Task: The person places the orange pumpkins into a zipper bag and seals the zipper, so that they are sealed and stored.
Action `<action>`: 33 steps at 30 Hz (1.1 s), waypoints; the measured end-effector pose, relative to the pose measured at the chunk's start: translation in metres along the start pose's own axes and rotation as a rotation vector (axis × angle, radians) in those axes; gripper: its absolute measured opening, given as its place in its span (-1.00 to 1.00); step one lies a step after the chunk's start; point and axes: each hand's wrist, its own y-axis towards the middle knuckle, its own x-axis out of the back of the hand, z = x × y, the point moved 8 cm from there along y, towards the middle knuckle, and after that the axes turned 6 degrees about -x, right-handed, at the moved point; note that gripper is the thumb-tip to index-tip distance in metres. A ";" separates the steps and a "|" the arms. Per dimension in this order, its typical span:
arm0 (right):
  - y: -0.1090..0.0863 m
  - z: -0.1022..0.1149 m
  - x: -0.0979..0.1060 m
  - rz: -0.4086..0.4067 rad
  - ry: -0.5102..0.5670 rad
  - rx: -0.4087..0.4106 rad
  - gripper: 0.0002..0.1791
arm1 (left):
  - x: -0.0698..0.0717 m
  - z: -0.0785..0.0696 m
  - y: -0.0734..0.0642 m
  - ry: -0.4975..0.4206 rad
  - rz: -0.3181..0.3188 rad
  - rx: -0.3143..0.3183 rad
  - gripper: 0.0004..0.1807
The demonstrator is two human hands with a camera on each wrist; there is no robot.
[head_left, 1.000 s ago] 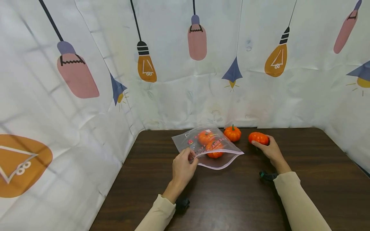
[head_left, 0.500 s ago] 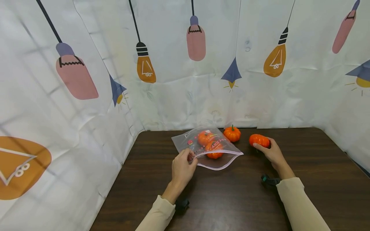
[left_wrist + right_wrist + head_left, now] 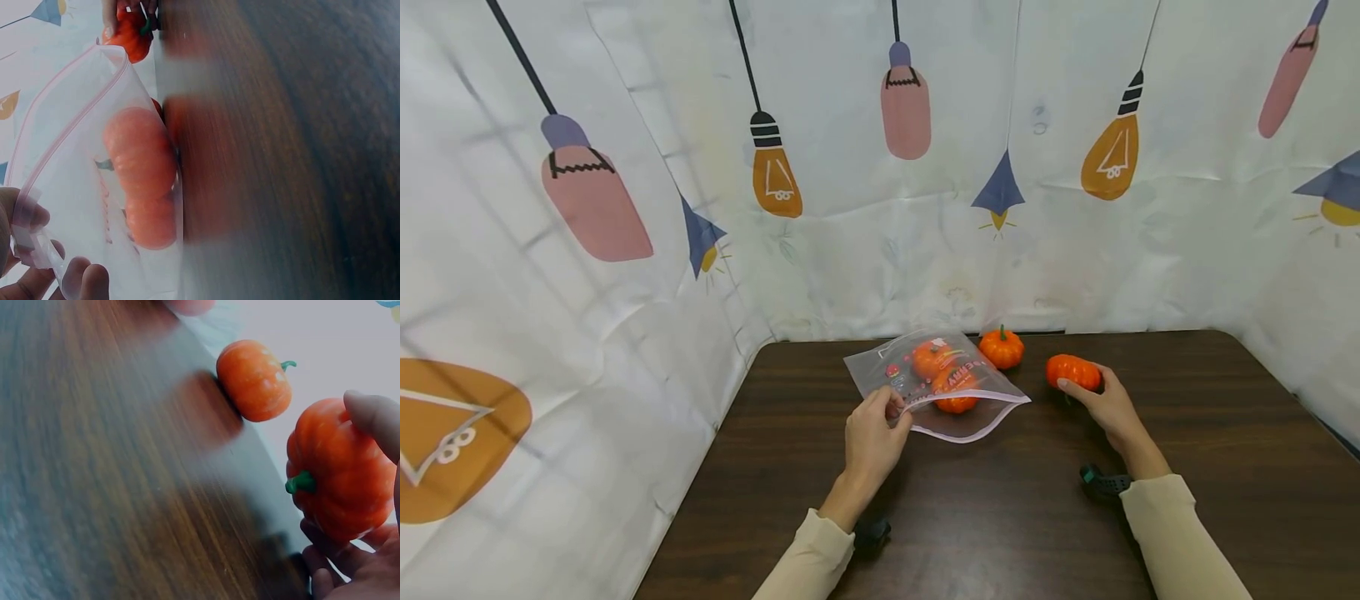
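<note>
My left hand (image 3: 874, 433) pinches the edge of a clear zip bag (image 3: 880, 367) at its mouth, near the left corner. Inside the bag lie two small orange pumpkins (image 3: 140, 153), seen through the printed plastic. To the right, my right hand (image 3: 1116, 408) grips another pumpkin (image 3: 1072, 372) between thumb and fingers; its green stem (image 3: 302, 482) points toward the table side in the right wrist view. One more pumpkin (image 3: 1002, 347) stands on the table just behind the bag's right side, stem up. The bag's mouth gapes toward me.
The dark wooden table (image 3: 985, 517) spreads under both hands. Behind it and to the left hangs a white curtain (image 3: 850, 258) printed with lamps and bulbs, meeting the table's far edge.
My right hand has drawn slightly toward me with its pumpkin, which now sits a little lower in the head view. The left hand and bag have stayed in place.
</note>
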 end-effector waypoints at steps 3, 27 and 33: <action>0.000 0.000 0.000 -0.004 0.008 0.004 0.08 | 0.001 0.000 0.000 0.002 -0.004 0.000 -0.86; -0.034 0.069 -0.001 0.096 -0.031 0.127 -0.10 | 0.000 0.002 0.001 -0.014 0.007 0.001 -0.85; -0.046 0.088 -0.004 0.128 -0.002 0.200 -0.15 | 0.000 0.001 0.000 -0.017 0.004 0.004 -0.85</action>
